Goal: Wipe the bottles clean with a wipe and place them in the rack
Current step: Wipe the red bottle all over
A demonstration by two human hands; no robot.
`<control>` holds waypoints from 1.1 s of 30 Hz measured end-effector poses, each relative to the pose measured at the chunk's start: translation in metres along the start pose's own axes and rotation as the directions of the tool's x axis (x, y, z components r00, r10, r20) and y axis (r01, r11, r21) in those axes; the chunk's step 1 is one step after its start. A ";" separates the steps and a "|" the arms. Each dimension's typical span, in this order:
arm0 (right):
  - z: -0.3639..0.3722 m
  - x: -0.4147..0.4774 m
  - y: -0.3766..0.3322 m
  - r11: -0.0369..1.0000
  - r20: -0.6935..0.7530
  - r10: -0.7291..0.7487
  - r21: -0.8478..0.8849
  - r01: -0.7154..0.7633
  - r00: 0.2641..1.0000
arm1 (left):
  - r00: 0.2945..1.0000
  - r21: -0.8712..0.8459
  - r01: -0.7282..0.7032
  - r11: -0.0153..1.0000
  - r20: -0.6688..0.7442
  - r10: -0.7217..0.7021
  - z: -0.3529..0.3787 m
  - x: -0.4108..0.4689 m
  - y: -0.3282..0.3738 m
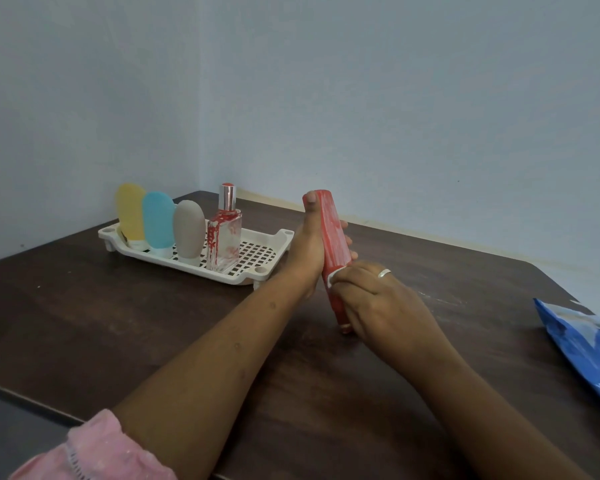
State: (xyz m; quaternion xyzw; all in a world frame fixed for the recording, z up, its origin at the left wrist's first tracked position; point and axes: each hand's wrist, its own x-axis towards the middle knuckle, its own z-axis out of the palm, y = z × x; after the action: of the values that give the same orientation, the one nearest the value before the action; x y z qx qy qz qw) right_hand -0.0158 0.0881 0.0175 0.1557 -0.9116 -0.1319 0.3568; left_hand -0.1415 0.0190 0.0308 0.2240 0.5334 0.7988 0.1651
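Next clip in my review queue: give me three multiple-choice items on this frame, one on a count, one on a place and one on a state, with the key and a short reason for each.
1. How many bottles stand in the rack?
A. two
B. four
C. six

2. Where does the blue packet lie?
A. inside the rack
B. behind the rack
C. at the right edge of the table

3. How is the red bottle handled?
A. the left hand grips it while the right hand presses a white wipe to its lower part
B. it lies flat, untouched
C. it stands in the rack

Key:
1 B, since four stand in a row on the rack.
2 C, since the packet shows at the far right, apart from the rack.
3 A, since both hands are on it, above the table.
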 end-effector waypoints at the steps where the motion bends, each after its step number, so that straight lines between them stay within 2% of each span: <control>1: 0.002 0.001 -0.001 1.000 0.003 0.008 0.000 -0.008 1.000 | 1.000 -0.005 0.001 1.000 -0.002 -0.001 0.000 0.000 0.000; 7: 0.005 -0.002 -0.006 0.993 0.083 -0.101 -0.057 0.106 0.991 | 1.000 0.009 0.029 1.000 0.010 -0.030 -0.001 -0.002 0.002; 12: 0.002 0.001 -0.003 0.997 0.033 -0.062 -0.044 0.064 0.998 | 1.000 0.006 0.010 1.000 0.002 -0.010 -0.002 0.001 -0.001; 17: 0.006 -0.001 -0.005 0.991 0.094 -0.126 -0.042 0.131 0.988 | 0.999 0.008 0.047 0.999 0.009 -0.047 -0.002 -0.001 0.001; 22: 0.003 0.004 -0.002 0.998 -0.020 -0.013 0.068 0.014 1.000 | 1.000 -0.007 0.027 1.000 0.013 -0.027 -0.003 0.000 0.001; 27: 0.005 0.002 -0.003 0.988 -0.025 0.046 0.150 -0.041 0.999 | 0.998 -0.055 0.031 0.998 0.064 -0.028 -0.005 -0.001 0.000; 31: 0.009 -0.001 0.008 0.929 -0.078 0.220 0.321 -0.185 0.972 | 0.995 -0.079 0.013 0.997 0.101 -0.005 -0.006 -0.001 -0.001; 33: 0.010 -0.001 0.008 0.922 -0.073 0.255 0.318 -0.220 0.964 | 0.993 -0.088 0.011 0.996 0.116 0.000 -0.007 -0.001 -0.001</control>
State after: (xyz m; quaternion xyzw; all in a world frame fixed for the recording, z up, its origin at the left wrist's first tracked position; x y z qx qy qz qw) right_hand -0.0235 0.0970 0.0122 0.1048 -0.9115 0.0645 0.3924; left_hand -0.1447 0.0133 0.0274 0.2609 0.4875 0.8069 0.2078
